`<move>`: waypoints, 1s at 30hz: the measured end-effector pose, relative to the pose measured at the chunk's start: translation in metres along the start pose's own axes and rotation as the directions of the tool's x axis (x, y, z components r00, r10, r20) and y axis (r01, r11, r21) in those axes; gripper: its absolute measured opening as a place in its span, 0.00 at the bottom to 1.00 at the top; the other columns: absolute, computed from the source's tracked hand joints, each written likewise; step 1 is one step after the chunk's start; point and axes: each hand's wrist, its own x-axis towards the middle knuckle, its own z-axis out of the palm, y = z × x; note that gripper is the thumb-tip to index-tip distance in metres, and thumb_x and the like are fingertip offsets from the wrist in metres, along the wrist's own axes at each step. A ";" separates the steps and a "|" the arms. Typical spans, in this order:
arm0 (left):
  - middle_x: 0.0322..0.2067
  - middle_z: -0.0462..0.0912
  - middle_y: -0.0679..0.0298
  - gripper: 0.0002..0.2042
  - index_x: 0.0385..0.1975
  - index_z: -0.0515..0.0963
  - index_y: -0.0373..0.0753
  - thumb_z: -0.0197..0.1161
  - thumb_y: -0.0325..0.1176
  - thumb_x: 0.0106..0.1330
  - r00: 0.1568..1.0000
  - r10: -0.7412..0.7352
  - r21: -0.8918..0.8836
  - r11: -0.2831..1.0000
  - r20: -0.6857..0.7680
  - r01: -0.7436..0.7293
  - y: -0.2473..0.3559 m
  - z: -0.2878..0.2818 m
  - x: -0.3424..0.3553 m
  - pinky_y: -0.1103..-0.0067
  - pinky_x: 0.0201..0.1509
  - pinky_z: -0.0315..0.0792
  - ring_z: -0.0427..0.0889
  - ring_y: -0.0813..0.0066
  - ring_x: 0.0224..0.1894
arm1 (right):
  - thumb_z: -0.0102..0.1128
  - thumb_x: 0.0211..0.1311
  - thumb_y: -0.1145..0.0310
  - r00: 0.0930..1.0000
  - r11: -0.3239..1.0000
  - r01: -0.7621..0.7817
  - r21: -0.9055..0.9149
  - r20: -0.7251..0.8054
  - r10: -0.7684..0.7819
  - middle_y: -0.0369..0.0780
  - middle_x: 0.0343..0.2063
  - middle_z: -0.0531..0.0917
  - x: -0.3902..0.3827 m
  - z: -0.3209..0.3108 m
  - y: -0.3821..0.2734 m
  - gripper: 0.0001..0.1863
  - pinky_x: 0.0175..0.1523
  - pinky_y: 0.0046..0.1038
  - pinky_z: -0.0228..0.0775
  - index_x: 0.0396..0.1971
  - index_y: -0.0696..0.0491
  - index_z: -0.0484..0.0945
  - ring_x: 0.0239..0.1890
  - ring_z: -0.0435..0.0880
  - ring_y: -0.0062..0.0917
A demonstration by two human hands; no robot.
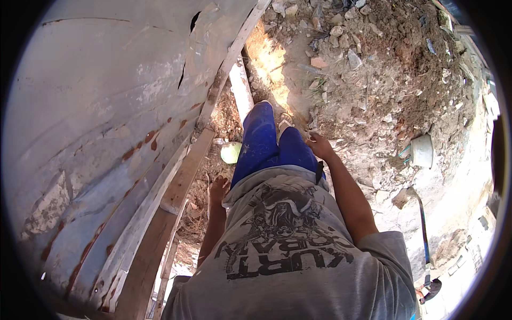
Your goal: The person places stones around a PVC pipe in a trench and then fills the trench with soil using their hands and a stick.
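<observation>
My left hand (218, 189) hangs low beside my left hip, its fingers loosely apart and nothing visible in them. Close to it, by my blue-trousered left leg (258, 130), lies a pale green rounded object (231, 152); its kind is unclear. My right hand (319, 145) is next to my right thigh, fingers slightly bent, with no object seen in it. One sandalled foot (286, 118) shows past my knees on the dirt.
A rusty metal sheet wall (106, 96) with a wooden beam (178, 178) rises on my left. Rubble and loose soil (384, 69) spread ahead and right. A grey bucket (422, 151) lies at right, near a long-handled digging tool (422, 224). A pale post (241, 88) stands ahead.
</observation>
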 end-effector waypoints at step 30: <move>0.43 0.82 0.61 0.21 0.50 0.78 0.38 0.55 0.51 0.74 0.922 0.038 -0.261 0.963 0.384 0.069 -0.168 0.139 -0.044 0.72 0.51 0.76 0.81 0.70 0.43 | 0.63 0.66 0.52 0.974 0.985 -0.087 -0.146 0.196 0.115 0.53 0.63 0.74 -0.032 -0.064 0.082 0.40 0.66 0.31 0.67 0.69 0.64 0.62 0.65 0.74 0.37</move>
